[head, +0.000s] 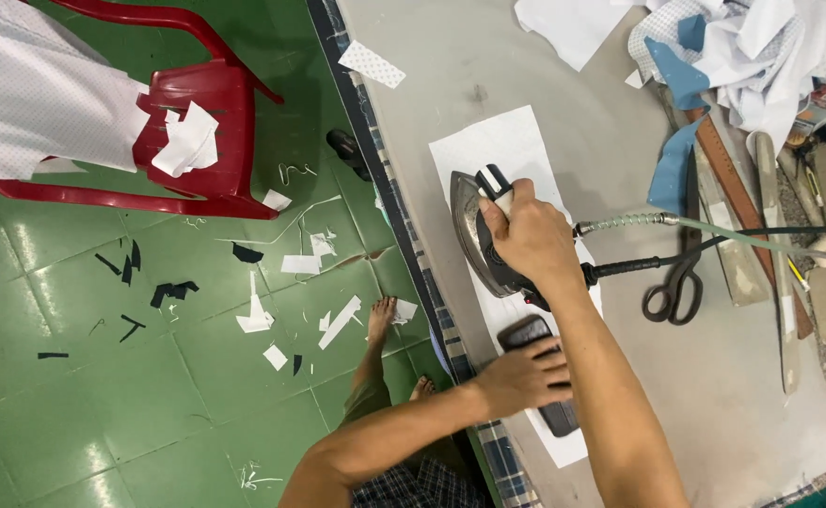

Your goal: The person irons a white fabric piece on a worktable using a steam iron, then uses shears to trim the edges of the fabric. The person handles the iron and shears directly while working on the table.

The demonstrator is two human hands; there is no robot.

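Gripped tight in the right hand (531, 235), a heavy grey metal steam iron (479, 235) sits on a white rectangular fabric piece (498, 150) at frame centre; the left hand (526, 376) lies flat, fingers spread, on a dark ribbed pad (540, 376) below it. Lingering could scorch the cloth — the black cord (714, 246) might snag black-handled scissors (681, 273) at right.

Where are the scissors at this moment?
In the head view, the scissors lie on the grey table, right of the iron in the right hand, beside its cord.
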